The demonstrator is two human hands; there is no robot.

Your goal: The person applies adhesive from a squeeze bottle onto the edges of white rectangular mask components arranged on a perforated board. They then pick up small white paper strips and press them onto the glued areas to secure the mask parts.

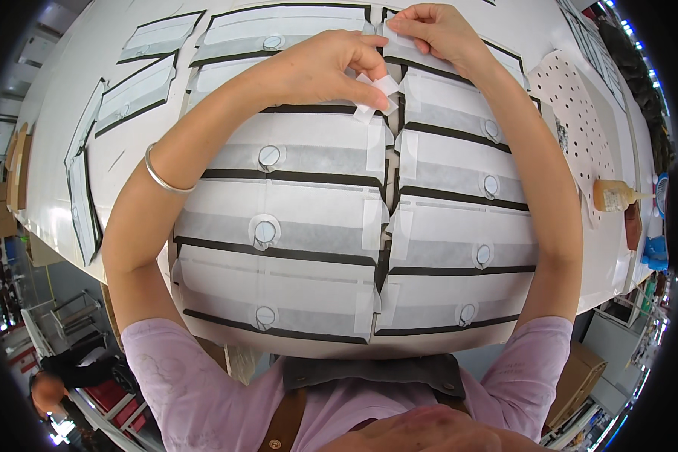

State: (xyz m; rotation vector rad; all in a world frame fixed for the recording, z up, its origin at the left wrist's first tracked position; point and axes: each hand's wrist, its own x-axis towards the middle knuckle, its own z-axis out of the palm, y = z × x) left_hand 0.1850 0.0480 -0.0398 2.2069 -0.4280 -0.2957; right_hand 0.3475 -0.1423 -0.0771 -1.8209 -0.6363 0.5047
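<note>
Several white and grey rectangular panels with black edging lie in two columns; one is the wide panel in the left column. Most carry a round white disc, such as this disc. My left hand is above the gap between the columns, thumb and fingers pinched on small white strips. Farther off, my right hand has its thumb and index finger pressed together at the left corner of the far right panel. What lies between those fingertips is too small to make out.
More edged panels lie loose on the white table at the left. On the right are a perforated white sheet, a bottle of yellowish liquid and a blue object. A person is at the lower left, beyond the table.
</note>
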